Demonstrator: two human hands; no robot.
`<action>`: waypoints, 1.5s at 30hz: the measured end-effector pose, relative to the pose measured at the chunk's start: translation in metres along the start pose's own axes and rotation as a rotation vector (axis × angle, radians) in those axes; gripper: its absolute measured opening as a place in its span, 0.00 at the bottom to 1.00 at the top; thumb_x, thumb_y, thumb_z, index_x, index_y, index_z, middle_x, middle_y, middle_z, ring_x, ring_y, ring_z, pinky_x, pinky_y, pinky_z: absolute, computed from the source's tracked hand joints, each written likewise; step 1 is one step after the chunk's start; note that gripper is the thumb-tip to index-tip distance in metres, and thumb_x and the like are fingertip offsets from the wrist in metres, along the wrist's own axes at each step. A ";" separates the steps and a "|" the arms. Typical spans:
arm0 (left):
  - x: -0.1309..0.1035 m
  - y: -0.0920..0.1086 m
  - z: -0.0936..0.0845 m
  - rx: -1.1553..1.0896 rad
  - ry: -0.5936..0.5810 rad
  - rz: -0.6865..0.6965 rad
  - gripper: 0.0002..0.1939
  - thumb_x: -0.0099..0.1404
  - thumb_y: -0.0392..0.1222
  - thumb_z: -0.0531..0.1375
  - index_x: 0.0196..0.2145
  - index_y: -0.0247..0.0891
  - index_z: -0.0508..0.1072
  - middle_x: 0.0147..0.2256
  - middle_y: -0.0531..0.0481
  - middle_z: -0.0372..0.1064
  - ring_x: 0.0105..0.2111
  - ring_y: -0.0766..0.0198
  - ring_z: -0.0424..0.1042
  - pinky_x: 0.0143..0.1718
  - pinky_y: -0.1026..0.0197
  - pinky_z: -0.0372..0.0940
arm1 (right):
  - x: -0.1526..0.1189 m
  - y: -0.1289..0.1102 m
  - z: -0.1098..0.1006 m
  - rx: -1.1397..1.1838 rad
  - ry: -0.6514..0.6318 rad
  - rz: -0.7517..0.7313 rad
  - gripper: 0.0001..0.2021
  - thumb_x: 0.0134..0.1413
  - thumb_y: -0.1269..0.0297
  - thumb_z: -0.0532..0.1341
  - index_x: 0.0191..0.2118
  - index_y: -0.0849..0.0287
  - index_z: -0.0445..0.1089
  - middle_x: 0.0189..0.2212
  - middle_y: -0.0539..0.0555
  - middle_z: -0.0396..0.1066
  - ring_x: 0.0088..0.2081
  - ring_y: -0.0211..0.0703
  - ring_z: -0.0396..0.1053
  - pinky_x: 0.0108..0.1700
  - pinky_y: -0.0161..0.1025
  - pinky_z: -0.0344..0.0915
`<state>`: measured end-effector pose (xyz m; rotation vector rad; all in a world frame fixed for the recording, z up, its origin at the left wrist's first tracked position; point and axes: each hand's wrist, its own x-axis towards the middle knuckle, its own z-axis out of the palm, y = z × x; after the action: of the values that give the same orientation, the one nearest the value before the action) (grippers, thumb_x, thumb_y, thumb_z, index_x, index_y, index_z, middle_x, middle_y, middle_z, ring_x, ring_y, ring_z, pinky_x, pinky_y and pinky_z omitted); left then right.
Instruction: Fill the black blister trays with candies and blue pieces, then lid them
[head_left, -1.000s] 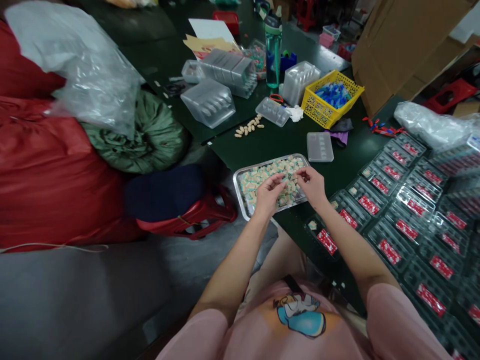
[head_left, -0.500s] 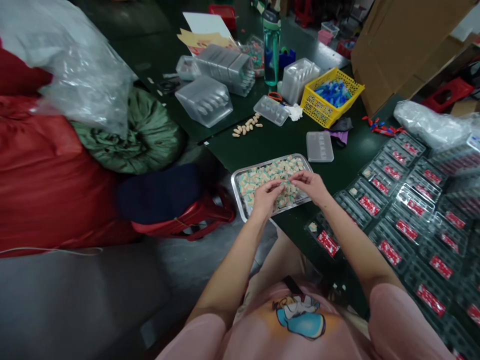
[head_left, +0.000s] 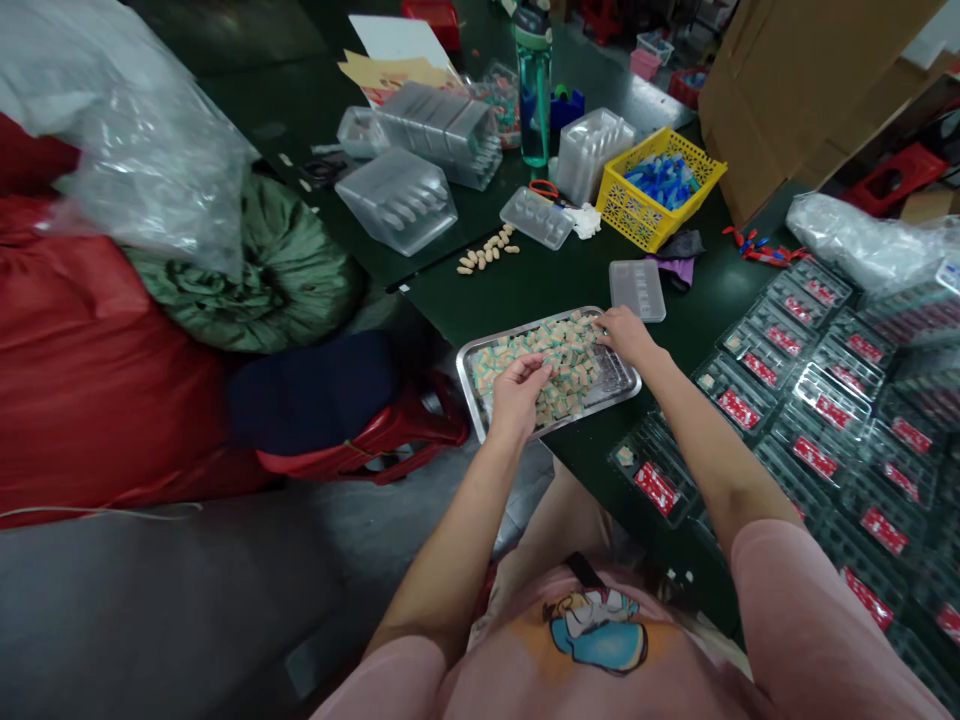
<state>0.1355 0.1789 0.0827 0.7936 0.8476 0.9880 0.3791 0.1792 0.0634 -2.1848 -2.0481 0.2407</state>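
The bench [head_left: 544,285] is carrying a shallow metal tray [head_left: 616,374] at its near edge, the tray's left end seeming to project past that edge. The tray is looking thin, stiff and smooth, and is probably handling as a light, rigid load; its two short rims are offering the surest hold, provided it is being kept level. Above it, the left hand [head_left: 516,395] is hanging with thumb and fingertips near together; whether its grip is clamping a piece cannot be told. The right hand [head_left: 628,336] is curving over the far right part of the tray, fingertips at or just above the heap; whether its grip is closing on anything is likewise not showing. The cream-and-teal pieces [head_left: 574,375] are lying heaped inside the tray. They are appearing light and fairly firm; a thumb-and-forefinger pinch across opposite sides is probably suiting them best.

Counts, by size: one cardboard box [head_left: 806,95] is standing behind; three stacks of clear trays [head_left: 442,135], one yellow basket [head_left: 626,205] and one bottle [head_left: 534,110] are occupying the far side; packs with red inserts [head_left: 654,487] are numbering well over a dozen; one flat clear case [head_left: 637,290] is lying beyond the tray; roughly a dozen tan, peanut-shaped objects [head_left: 487,252] are clustering; the cream-and-teal pieces are defying reliable counting.
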 end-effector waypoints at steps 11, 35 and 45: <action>-0.003 0.005 0.005 0.023 -0.019 -0.011 0.15 0.43 0.41 0.72 0.30 0.38 0.76 0.26 0.54 0.69 0.28 0.68 0.70 0.35 0.62 0.65 | -0.004 0.000 0.005 0.153 0.192 0.082 0.11 0.55 0.75 0.57 0.39 0.63 0.78 0.35 0.62 0.75 0.39 0.50 0.67 0.46 0.45 0.63; -0.008 -0.001 0.022 -0.026 -0.085 -0.087 0.16 0.42 0.41 0.73 0.30 0.38 0.76 0.27 0.55 0.70 0.25 0.71 0.67 0.30 0.66 0.62 | -0.071 -0.063 -0.028 1.297 0.275 0.173 0.15 0.43 0.54 0.69 0.35 0.58 0.76 0.30 0.50 0.75 0.34 0.40 0.70 0.41 0.39 0.68; -0.013 -0.007 0.038 0.032 -0.041 -0.087 0.15 0.42 0.40 0.72 0.29 0.36 0.76 0.26 0.53 0.71 0.26 0.70 0.67 0.31 0.64 0.61 | -0.076 -0.072 -0.017 1.144 0.370 0.133 0.11 0.52 0.59 0.62 0.38 0.57 0.77 0.35 0.52 0.77 0.38 0.44 0.73 0.45 0.42 0.68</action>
<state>0.1672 0.1575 0.0969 0.7950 0.8575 0.8810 0.3077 0.1079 0.0968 -1.4525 -1.0826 0.7301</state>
